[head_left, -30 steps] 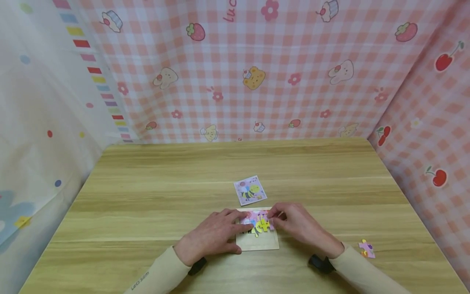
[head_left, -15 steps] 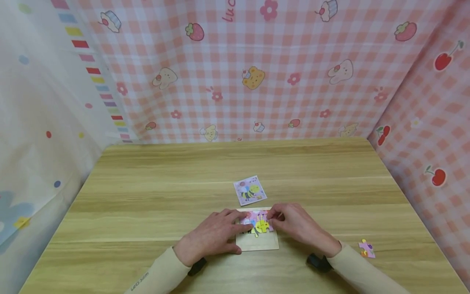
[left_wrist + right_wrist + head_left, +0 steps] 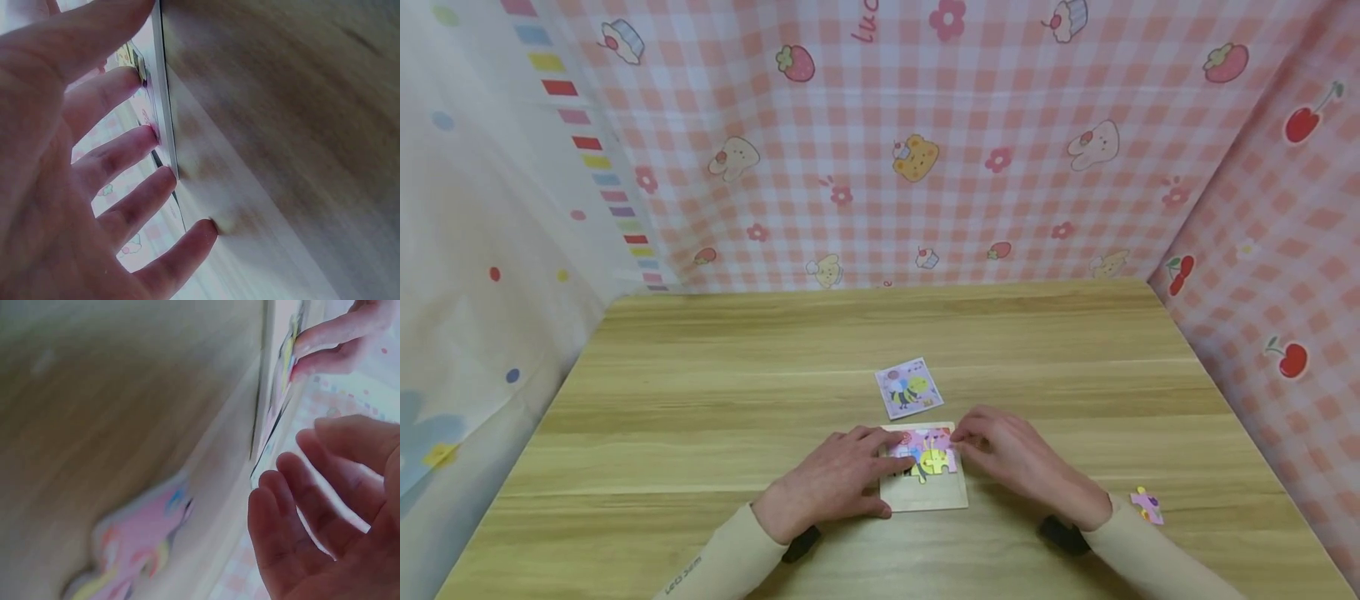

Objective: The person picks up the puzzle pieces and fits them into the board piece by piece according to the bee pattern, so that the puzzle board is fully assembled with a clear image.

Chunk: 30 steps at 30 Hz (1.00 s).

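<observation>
A partly filled wooden puzzle tray point(image 3: 925, 498) lies on the table, its lower part bare wood. Joined jigsaw pieces point(image 3: 937, 461) with a yellow bee on pink fill its upper part. My left hand point(image 3: 827, 482) rests on the tray's left side, fingers spread and fairly straight; in the left wrist view its fingertips point(image 3: 147, 136) touch the pieces and tray edge. By the upper right corner is my right hand point(image 3: 1022, 457), fingers loosely bent; in the right wrist view nothing shows between thumb and fingers. A loose jigsaw piece point(image 3: 1146, 505) lies farther right.
Behind the tray lies a square picture card point(image 3: 910, 389) with the same bee. The wooden table point(image 3: 737, 358) meets a pink checked cloth point(image 3: 850, 125) at the back; cloths also hang left and right.
My right hand has shifted slightly up and right from the tray's corner pieces, its fingertips loosening. The upper right pieces now sit closer together. My left hand has stayed in place.
</observation>
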{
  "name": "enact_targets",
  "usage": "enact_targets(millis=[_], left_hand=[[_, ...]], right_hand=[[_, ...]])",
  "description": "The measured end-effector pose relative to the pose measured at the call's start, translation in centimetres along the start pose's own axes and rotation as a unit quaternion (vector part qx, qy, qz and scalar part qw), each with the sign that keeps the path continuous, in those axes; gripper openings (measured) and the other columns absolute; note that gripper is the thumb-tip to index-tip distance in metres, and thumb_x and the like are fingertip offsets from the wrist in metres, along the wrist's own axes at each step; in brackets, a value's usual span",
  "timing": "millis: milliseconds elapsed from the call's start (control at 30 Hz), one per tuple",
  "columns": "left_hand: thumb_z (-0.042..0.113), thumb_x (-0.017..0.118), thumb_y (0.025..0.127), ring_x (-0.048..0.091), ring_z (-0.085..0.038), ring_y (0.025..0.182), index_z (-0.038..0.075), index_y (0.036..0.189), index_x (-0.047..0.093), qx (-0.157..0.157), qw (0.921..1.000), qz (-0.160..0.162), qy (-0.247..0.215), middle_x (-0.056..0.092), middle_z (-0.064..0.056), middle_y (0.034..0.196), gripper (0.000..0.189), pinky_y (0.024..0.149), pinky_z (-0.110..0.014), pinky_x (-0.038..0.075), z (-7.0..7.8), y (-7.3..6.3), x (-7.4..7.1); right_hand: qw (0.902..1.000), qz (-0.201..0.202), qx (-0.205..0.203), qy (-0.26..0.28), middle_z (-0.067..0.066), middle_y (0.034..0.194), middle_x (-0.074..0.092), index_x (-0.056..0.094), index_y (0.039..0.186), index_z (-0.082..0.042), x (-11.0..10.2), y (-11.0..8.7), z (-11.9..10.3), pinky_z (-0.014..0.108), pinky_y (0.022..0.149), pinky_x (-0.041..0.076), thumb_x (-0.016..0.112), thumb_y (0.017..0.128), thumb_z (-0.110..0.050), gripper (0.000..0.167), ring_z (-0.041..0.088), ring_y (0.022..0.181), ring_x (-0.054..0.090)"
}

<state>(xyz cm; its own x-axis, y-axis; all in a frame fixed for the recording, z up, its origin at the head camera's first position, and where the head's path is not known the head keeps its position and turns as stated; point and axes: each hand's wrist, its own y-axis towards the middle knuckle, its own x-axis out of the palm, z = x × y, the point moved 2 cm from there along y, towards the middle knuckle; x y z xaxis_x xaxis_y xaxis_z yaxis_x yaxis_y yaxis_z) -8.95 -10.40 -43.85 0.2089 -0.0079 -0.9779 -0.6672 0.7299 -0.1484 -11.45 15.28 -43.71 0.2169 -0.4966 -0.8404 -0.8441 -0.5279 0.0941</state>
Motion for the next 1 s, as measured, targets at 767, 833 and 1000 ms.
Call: enact_targets(millis=[767, 833, 1000], left_hand=[[0.051, 0.075, 0.091, 0.046, -0.024, 0.139, 0.031, 0.151, 0.056, -0.003, 1.0, -0.005, -0.004, 0.046, 0.002, 0.158, 0.066, 0.1, -0.046, 0.05, -0.1, 0.1, 0.1], [0.052, 0.076, 0.091, 0.046, -0.024, 0.139, 0.031, 0.151, 0.056, -0.004, 1.0, -0.006, -0.005, 0.046, 0.002, 0.158, 0.066, 0.1, -0.046, 0.05, -0.1, 0.1, 0.0], [0.051, 0.076, 0.091, 0.046, -0.024, 0.138, 0.03, 0.151, 0.056, -0.002, 1.0, -0.005, -0.008, 0.047, 0.001, 0.157, 0.067, 0.1, -0.046, 0.05, 0.0, 0.1, -0.1]], right_hand=[[0.9704, -0.076, -0.187, -0.132, 0.001, 0.141, 0.065, 0.068, 0.138, -0.013, -0.2, -2.7, 0.7, 0.053, 0.109, 0.046, 0.064, 0.101, -0.044, 0.048, 0.032, 0.135, 0.055], [0.9694, -0.083, -0.189, -0.134, 0.0, 0.142, 0.064, 0.067, 0.138, -0.014, -0.1, -2.9, 0.5, 0.052, 0.11, 0.045, 0.065, 0.101, -0.046, 0.05, 0.031, 0.137, 0.054], [0.9675, -0.108, -0.185, -0.135, 0.0, 0.149, 0.058, 0.064, 0.142, -0.014, 0.1, -3.3, 0.0, 0.052, 0.113, 0.043, 0.06, 0.101, -0.053, 0.057, 0.03, 0.142, 0.048]])
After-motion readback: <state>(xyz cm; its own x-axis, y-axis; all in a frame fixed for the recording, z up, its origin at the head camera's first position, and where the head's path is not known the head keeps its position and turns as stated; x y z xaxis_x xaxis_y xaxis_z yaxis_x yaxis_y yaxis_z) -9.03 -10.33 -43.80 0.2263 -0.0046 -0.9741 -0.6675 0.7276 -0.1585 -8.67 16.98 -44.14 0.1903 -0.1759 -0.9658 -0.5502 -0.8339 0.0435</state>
